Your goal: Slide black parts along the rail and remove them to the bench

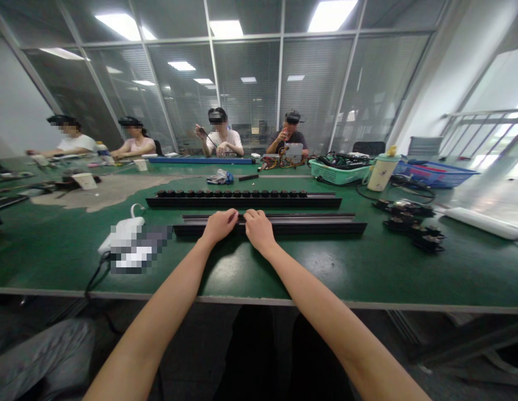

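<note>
Okay, so from my end, my left hand (219, 226) and right hand (259, 231) sit side by side on the left half of a long black bar (309, 227), which lies flat on the green desk (351, 267). The fingers (250, 215) curl over the top of the bar and touch it, but I can't tell if they're clenched or just resting there.

Just past it lies a second black bar (242, 203) with a row of black knobs (238, 193) along the top. To the left of my hands there's a white device (123, 229), mostly pixelated, so no clue what it is. Off to the right are some black connectors (409, 223), a green basket (338, 172) and a blue basket (434, 174). Four co-workers (220, 133) sit at the far side.
</note>
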